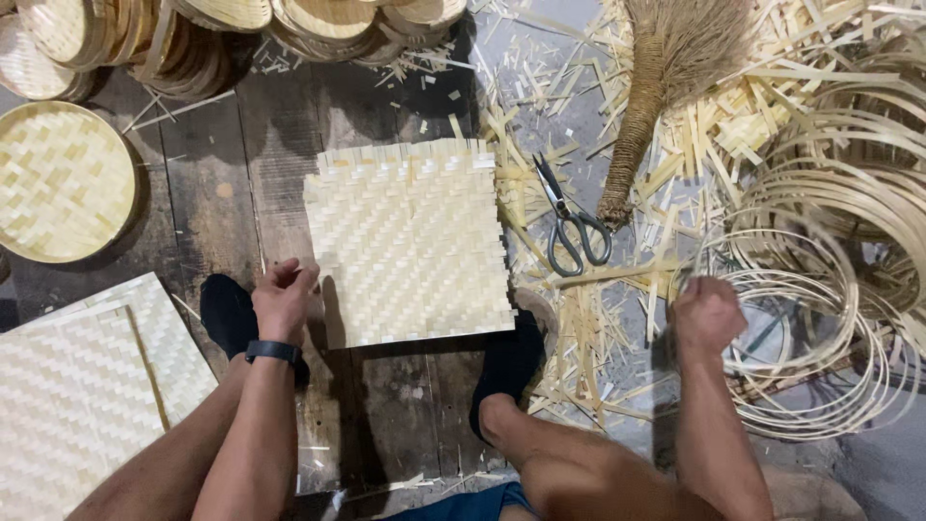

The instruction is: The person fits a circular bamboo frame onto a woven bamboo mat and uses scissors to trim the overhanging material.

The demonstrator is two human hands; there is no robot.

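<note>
Your left hand (283, 299) pinches the woven mat (408, 241) at its seven o'clock corner; your right hand (706, 314), closed, grips bamboo hoops (810, 328) at three o'clock. Light, springy, probably splintery: hold edges.

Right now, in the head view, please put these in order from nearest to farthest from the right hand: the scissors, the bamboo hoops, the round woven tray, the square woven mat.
From the right hand:
1. Bamboo hoops, touching it, at the far right.
2. Scissors, up and to its left.
3. Square woven mat, in the middle.
4. Round woven tray, at the far left edge.
</note>
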